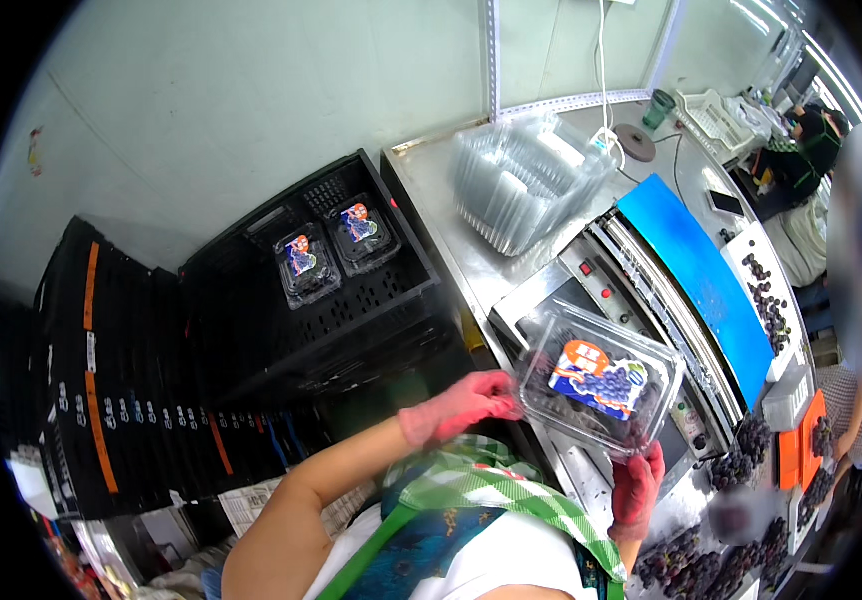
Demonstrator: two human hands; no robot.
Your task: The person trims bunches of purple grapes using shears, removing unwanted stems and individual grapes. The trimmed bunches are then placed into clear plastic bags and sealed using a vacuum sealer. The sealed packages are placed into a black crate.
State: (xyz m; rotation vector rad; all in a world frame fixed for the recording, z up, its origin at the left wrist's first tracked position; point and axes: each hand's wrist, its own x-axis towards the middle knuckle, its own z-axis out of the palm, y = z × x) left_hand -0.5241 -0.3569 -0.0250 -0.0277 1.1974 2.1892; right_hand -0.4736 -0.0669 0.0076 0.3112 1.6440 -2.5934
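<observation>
A transparent plastic clamshell box of dark grapes, with a printed label on its lid, is held tilted over the front of a sealing machine. My left hand, in a pink-red glove, grips the box's left edge. On the near right corner, my right hand, gloved alike, holds the box from below. The machine has a blue cover and red buttons on its panel. To the left, a black plastic crate contains a labelled grape box and another grape box beside it.
Nested transparent containers stand on the metal table behind the machine. Several stacked black crates rise at far left. Loose grape bunches lie at lower right. A phone and white tray sit farther right, near other people.
</observation>
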